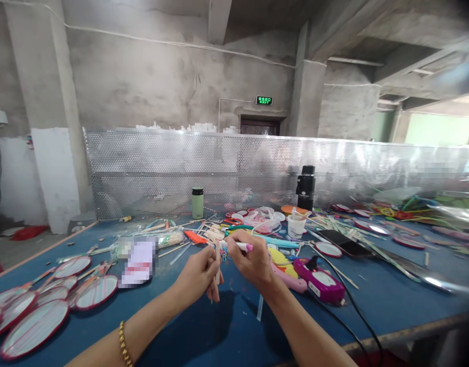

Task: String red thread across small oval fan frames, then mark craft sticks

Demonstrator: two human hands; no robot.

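My left hand [198, 278] pinches a flat wooden stick [218, 261], held upright over the blue table [204, 331]. Just to its right, my right hand [252, 260] grips a white pen with a pink cap [242, 246], its tip pointing left toward the top of the stick. The two hands are almost touching. A gold bracelet [123, 342] sits on my left wrist. Below the right hand lie a purple and white glue gun [321, 283] with a black cord and some yellow and pink pieces [281, 259].
Several red-rimmed round fans [35, 326] lie at the left. Loose sticks, a white cup [296, 226], a green bottle [197, 203] and a black flask [306, 187] stand further back before a perforated metal screen [234, 163]. A phone [343, 242] lies to the right.
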